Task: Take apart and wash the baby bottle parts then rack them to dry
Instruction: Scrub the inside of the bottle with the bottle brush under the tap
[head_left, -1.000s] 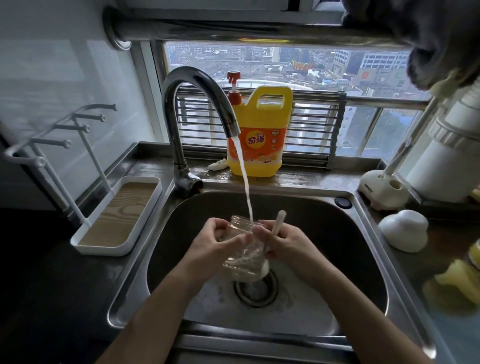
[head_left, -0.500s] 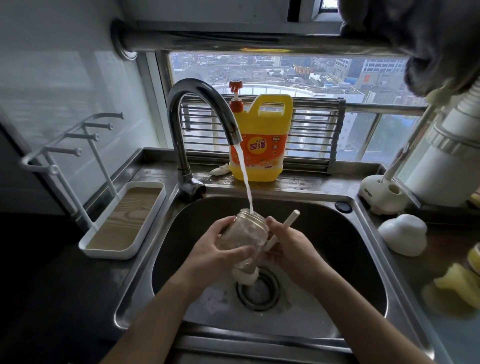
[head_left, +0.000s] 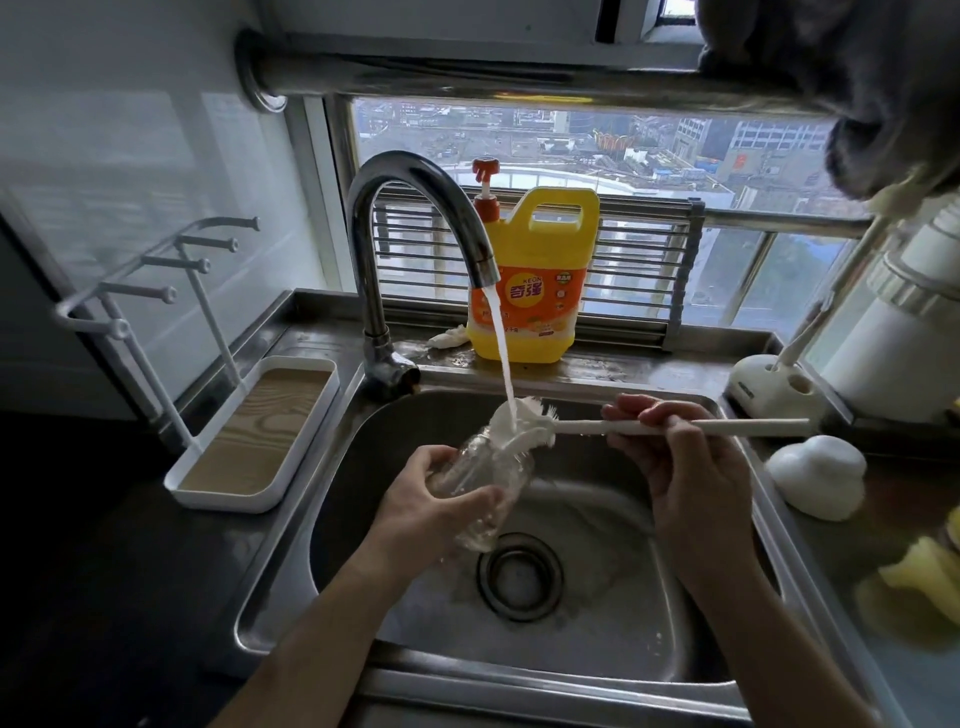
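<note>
Over the steel sink (head_left: 675, 660) my left hand (head_left: 436, 504) grips a clear glass baby bottle (head_left: 488, 473), tilted with its mouth up and to the right. My right hand (head_left: 675, 457) holds the white handle of a bottle brush (head_left: 524, 423). The brush's white head is just outside the bottle's mouth, under the stream of water from the curved tap (head_left: 405, 228). A white drying rack (head_left: 156, 332) with pegs and a wood-patterned tray stands left of the sink.
A yellow dish-soap jug (head_left: 535, 280) stands behind the tap on the ledge. A white dome-shaped part (head_left: 815, 483) and yellow pieces (head_left: 924, 577) lie on the right counter. A white brush stand (head_left: 769, 387) and a white appliance (head_left: 898, 338) are at the back right.
My right hand has pulled the brush out of the bottle and moved right, so the brush head is now in the water stream. The bottle is tipped more to the right.
</note>
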